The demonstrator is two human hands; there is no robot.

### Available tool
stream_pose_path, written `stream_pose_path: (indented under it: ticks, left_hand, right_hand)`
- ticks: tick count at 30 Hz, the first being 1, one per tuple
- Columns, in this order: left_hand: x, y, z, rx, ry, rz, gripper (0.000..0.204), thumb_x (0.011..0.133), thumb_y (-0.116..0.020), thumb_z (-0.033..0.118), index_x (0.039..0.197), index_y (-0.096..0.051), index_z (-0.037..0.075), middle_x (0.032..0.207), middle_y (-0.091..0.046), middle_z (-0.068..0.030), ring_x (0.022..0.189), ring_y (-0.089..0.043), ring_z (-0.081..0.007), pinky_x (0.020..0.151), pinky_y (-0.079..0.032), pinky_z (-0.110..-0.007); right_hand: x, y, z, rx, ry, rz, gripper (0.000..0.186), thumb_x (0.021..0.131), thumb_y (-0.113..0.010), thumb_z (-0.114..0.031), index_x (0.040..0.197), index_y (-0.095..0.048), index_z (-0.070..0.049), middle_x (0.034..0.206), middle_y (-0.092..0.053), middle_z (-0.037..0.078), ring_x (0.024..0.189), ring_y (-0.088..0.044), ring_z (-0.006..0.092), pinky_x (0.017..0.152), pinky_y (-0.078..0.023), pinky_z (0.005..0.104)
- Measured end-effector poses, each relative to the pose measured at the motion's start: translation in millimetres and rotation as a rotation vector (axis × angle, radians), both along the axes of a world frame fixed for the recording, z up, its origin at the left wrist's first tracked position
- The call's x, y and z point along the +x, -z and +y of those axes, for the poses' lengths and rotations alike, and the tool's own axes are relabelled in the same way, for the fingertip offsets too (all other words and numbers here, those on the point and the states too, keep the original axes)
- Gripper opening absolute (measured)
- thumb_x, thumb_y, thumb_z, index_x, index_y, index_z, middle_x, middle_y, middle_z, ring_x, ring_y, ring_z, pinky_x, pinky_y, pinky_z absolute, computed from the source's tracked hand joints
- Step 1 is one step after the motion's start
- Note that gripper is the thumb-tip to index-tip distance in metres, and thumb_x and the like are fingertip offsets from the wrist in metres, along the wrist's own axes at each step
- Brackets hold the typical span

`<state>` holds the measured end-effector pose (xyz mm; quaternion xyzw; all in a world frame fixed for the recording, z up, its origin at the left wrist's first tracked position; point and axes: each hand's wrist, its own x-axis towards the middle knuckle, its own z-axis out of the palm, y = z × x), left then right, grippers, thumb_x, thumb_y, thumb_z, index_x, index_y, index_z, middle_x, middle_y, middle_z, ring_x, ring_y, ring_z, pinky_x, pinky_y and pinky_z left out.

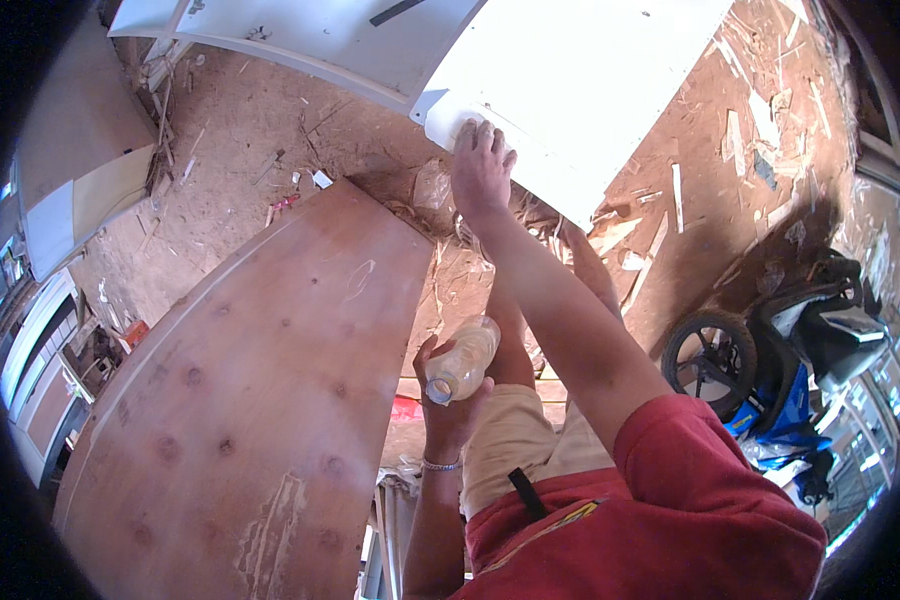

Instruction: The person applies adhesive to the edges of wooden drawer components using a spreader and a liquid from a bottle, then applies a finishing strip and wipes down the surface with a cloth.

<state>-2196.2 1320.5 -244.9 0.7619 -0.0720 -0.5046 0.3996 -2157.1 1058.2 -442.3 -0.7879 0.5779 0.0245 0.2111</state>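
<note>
A clear plastic bottle (462, 358) sits just below the middle of the frame, lying tilted with its open neck toward the lower left. The left hand (448, 400) grips it from underneath, fingers (422, 362) wrapped around the lower body, so the hand is clenched on the bottle. A thin beaded bracelet (440, 465) circles that wrist.

Above it, in the upper middle of the frame, the right hand (481, 168) is stretched out with its arm fully extended, pressing a white cloth or pad (448, 122) against the lower corner of a large white panel (570, 80). The fingers are curled over the pad and hold it against the panel's edge.

To the left, a big reddish-brown plywood sheet (260, 400) fills the lower left of the frame, marked with knots and a pale scraped patch near its bottom edge. Beyond it the earthen floor (240, 130) is strewn with wood scraps and shavings, thicker toward the upper right. A parked motorbike (770, 360) with blue bodywork stands at the right edge. The person wears a red shirt (670, 500) and tan shorts (515, 440), seen at the bottom.
</note>
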Motion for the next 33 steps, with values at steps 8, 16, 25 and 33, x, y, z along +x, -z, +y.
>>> stream_pose_path:
  ticks: [8, 16, 25, 33]
  left_hand:
    - [-2.8, 4.2, 15.9, 0.009, -0.016, 0.025, 0.101, 0.074, -0.087, 0.007, 0.155, -0.028, 0.012, 0.143, -0.049, -0.0166, 0.131, -0.053, -0.0287, 0.110, -0.051, -0.043]
    - [1.1, 2.7, 11.2, -0.005, 0.026, -0.004, 0.100, 0.075, -0.085, 0.005, 0.155, -0.026, 0.012, 0.142, -0.049, -0.0156, 0.133, -0.052, -0.0284, 0.112, -0.049, -0.042]
    - [-0.7, -3.1, 3.8, -0.026, -0.014, 0.030, 0.100, 0.074, -0.086, 0.003, 0.155, -0.028, 0.012, 0.142, -0.048, -0.0137, 0.131, -0.052, -0.0271, 0.111, -0.050, -0.042]
    - [-5.7, 2.5, 9.6, -0.025, 0.009, -0.001, 0.099, 0.073, -0.085, 0.003, 0.154, -0.029, 0.010, 0.140, -0.050, -0.0134, 0.130, -0.053, -0.0267, 0.111, -0.050, -0.041]
  right_hand:
    - [-7.1, -8.3, 1.6, 0.058, -0.085, -0.022, 0.053, 0.100, -0.055, -0.014, 0.149, -0.041, 0.003, 0.148, -0.047, 0.026, 0.141, -0.046, 0.0422, 0.110, -0.043, 0.0680]
    - [-5.2, 2.2, -0.6, -0.012, -0.113, 0.005, 0.047, 0.099, -0.058, -0.018, 0.142, -0.049, 0.000, 0.137, -0.056, 0.023, 0.130, -0.056, 0.0394, 0.104, -0.049, 0.0629]
    - [-6.6, -16.2, 28.6, 0.161, -0.225, -0.060, 0.041, 0.098, -0.054, -0.012, 0.137, -0.052, -0.003, 0.136, -0.060, 0.022, 0.127, -0.059, 0.0403, 0.101, -0.050, 0.0600]
    - [-56.1, -35.0, 32.9, 0.039, -0.138, -0.172, 0.054, 0.095, -0.053, -0.009, 0.149, -0.047, -0.005, 0.142, -0.055, 0.021, 0.135, -0.052, 0.0400, 0.108, -0.044, 0.0635]
